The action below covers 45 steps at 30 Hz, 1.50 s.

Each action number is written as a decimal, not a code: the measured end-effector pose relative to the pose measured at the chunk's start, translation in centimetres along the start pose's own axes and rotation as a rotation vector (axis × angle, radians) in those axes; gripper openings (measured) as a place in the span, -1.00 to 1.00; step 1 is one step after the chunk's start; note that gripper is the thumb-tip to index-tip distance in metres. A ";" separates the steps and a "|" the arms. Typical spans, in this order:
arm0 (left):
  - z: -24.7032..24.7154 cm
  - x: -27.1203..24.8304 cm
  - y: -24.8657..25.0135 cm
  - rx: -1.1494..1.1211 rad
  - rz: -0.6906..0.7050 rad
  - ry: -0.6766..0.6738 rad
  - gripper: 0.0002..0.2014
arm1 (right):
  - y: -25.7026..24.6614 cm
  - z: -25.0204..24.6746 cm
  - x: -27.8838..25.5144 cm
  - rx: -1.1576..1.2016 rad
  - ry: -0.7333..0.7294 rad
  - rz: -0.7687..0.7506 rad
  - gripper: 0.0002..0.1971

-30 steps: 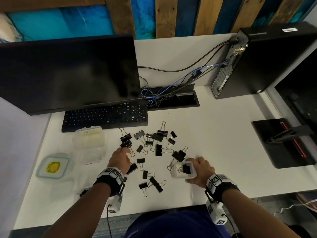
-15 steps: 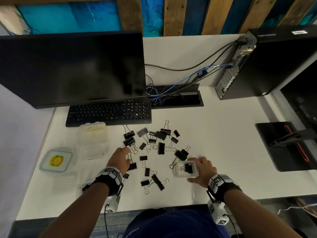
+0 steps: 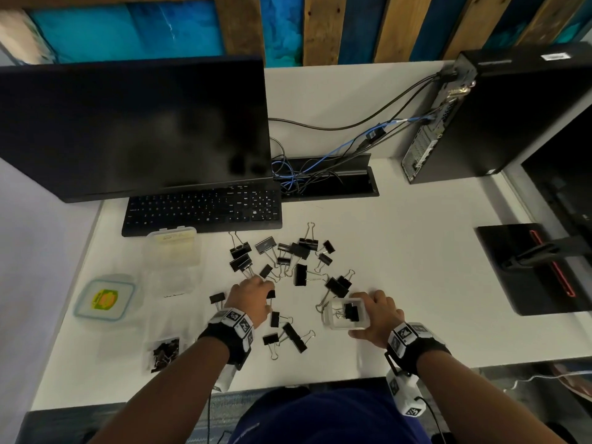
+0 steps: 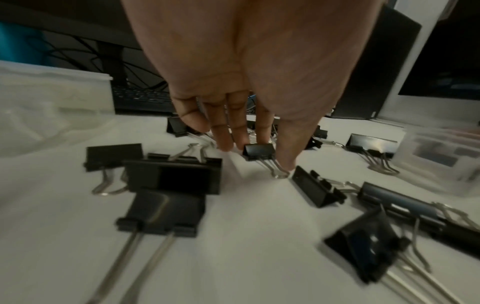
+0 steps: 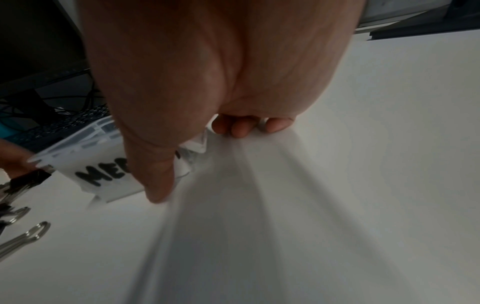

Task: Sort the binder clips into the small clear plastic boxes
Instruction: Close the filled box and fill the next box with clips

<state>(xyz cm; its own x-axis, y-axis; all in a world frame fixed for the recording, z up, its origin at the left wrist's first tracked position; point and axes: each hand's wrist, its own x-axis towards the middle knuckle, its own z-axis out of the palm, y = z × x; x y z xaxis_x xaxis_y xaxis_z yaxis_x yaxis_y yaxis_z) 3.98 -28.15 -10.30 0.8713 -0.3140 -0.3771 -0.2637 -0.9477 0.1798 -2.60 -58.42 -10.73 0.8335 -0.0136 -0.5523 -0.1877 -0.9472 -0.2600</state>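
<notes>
Left fingers: the left hand (image 4: 246, 61) reaches down with straight fingers (image 4: 262, 131); fingertip and thumb bracket a small clip (image 4: 259, 151) lying on the table (image 4: 259, 267), touching it but not yet closed in a clear pinch.
Right fingers: the right hand (image 5: 207, 72) wraps thumb and fingers round a small clear box (image 3: 347, 315), gripping it just beside the pile.
Box: open on top, one black clip (image 3: 351, 310) already inside; a label on its side starts "ME", the rest hidden by the thumb.
Clips: loose clips (image 3: 298, 261) of several sizes lie scattered between the hands and the keyboard (image 3: 205, 209).
Other boxes: more clear boxes (image 3: 174, 248) sit to the left, one near the table edge holding tiny clips (image 3: 165, 349).
Step in hand: likely picking this clip for a box.
Doing it well: squeeze the black body, not the wire loops, which fold; check its size against the label; lift clear of neighbouring wires; keep the box steady and level.
</notes>
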 end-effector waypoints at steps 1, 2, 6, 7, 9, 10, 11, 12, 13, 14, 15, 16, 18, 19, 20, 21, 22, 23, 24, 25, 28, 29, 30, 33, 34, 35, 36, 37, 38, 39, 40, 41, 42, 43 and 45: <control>0.2 0.1 0.1 -0.010 0.007 0.002 -0.55 | 0.0 0.1 0.0 -0.007 0.006 0.001 -0.17; 0.4 0.1 0.0 -0.026 0.017 0.007 -0.55 | 0.0 0.2 -0.1 -0.013 0.013 0.001 -0.17; 0.6 0.1 -0.4 -0.037 0.086 0.003 -0.49 | 0.1 0.4 -0.2 -0.003 0.021 0.002 -0.19; 0.7 0.1 -0.6 -0.066 0.077 0.000 -0.47 | 0.1 0.4 -0.2 -0.001 0.023 0.002 -0.19; 0.8 0.1 -0.7 -0.139 0.031 0.002 -0.46 | 0.1 0.4 -0.2 -0.004 0.024 0.002 -0.20; 0.9 0.0 -0.7 -0.174 0.002 0.010 -0.48 | 0.0 0.4 -0.2 -0.008 0.022 0.001 -0.20; 0.9 0.0 -0.5 -0.199 -0.026 0.023 -0.52 | 0.1 0.4 -0.2 -0.009 0.020 0.001 -0.20; 0.9 0.0 -0.3 -0.207 -0.053 0.030 -0.56 | 0.1 0.4 -0.2 -0.010 0.017 0.002 -0.20; 0.9 0.0 -0.1 -0.204 -0.076 0.023 -0.58 | 0.1 0.3 -0.2 -0.009 0.016 0.001 -0.19; 1.0 -0.1 0.1 -0.190 -0.092 0.007 -0.59 | 0.1 0.3 -0.2 -0.010 0.015 0.000 -0.20; 0.9 -0.1 0.4 -0.173 -0.096 -0.002 -0.61 | 0.1 0.3 -0.1 -0.009 0.014 -0.001 -0.20; 0.9 -0.1 0.6 -0.155 -0.090 0.000 -0.65 | 0.1 0.3 -0.2 -0.009 0.015 0.000 -0.20; 0.4 -0.2 1.3 -0.147 -0.074 0.021 -0.70 | 0.0 0.3 -0.2 -0.009 0.020 0.001 -0.21; 0.0 -0.3 1.7 -0.164 -0.062 0.031 -0.69 | 0.1 0.3 -0.2 -0.009 0.022 0.001 -0.21; -0.4 -0.2 2.3 -0.194 -0.042 0.044 -0.65 | 0.1 0.3 -0.2 -0.007 0.021 -0.001 -0.21; -0.8 -0.2 3.1 -0.234 -0.004 0.058 -0.61 | 0.1 0.3 -0.3 -0.002 0.020 0.000 -0.21; -1.2 -0.2 4.0 -0.273 0.054 0.078 -0.58 | 0.1 0.3 -0.3 0.001 0.018 0.000 -0.21; -1.6 -0.2 5.1 -0.300 0.127 0.096 -0.56 | 0.0 0.2 -0.3 0.000 0.018 -0.001 -0.21; -1.9 -0.1 6.4 -0.307 0.205 0.107 -0.55 | 0.0 0.2 -0.3 -0.001 0.018 0.001 -0.21; -2.1 -0.1 7.8 -0.300 0.284 0.103 -0.56 | -0.1 0.1 -0.3 0.000 0.019 0.005 -0.21; -1.9 0.2 11.4 -0.211 0.484 0.052 -0.62 | -0.2 0.2 -0.4 0.006 0.025 0.016 -0.21; -1.7 0.3 12.3 -0.164 0.512 0.020 -0.61 | -0.2 0.2 -0.4 0.008 0.027 0.018 -0.21; -1.6 0.4 13.1 -0.119 0.526 -0.015 -0.60 | -0.1 0.2 -0.4 0.007 0.027 0.020 -0.21; -1.3 0.6 14.3 -0.069 0.532 -0.083 -0.59 | -0.1 0.1 -0.5 -0.003 0.019 0.022 -0.20; -1.3 0.6 14.4 -0.077 0.520 -0.099 -0.58 | -0.1 0.1 -0.5 -0.005 0.016 0.023 -0.19; -1.3 0.7 14.5 -0.093 0.503 -0.118 -0.58 | -0.1 0.1 -0.5 -0.007 0.016 0.024 -0.19; -1.4 0.7 14.5 -0.116 0.479 -0.136 -0.58 | -0.1 0.1 -0.5 -0.008 0.015 0.025 -0.18; -1.5 0.8 14.5 -0.138 0.455 -0.154 -0.59 | -0.1 0.1 -0.5 -0.005 0.016 0.025 -0.18; -1.6 0.9 14.5 -0.160 0.436 -0.168 -0.60 | -0.1 0.2 -0.5 -0.001 0.015 0.024 -0.18; -1.8 1.0 14.6 -0.185 0.424 -0.177 -0.61 | -0.1 0.2 -0.5 0.004 0.012 0.022 -0.18; -1.9 1.0 14.8 -0.207 0.419 -0.182 -0.62 | 0.0 0.1 -0.5 0.010 0.008 0.020 -0.18; -2.0 1.1 14.9 -0.218 0.423 -0.183 -0.62 | 0.0 0.1 -0.4 0.016 0.004 0.018 -0.19; -2.1 1.1 15.0 -0.217 0.432 -0.180 -0.62 | 0.0 0.1 -0.5 0.020 0.002 0.018 -0.19; -2.2 1.1 15.0 -0.210 0.439 -0.170 -0.63 | 0.0 0.1 -0.5 0.022 0.002 0.019 -0.20; -2.3 1.1 14.6 -0.186 0.439 -0.120 -0.68 | 0.0 0.1 -0.5 0.020 0.006 0.019 -0.21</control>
<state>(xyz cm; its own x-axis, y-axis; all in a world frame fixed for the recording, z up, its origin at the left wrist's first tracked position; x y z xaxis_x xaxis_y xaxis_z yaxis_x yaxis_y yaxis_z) 2.10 -42.19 -5.97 0.6378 -0.6960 -0.3298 -0.5070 -0.7017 0.5006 -3.02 -58.38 -10.52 0.8328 -0.0333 -0.5526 -0.2139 -0.9400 -0.2657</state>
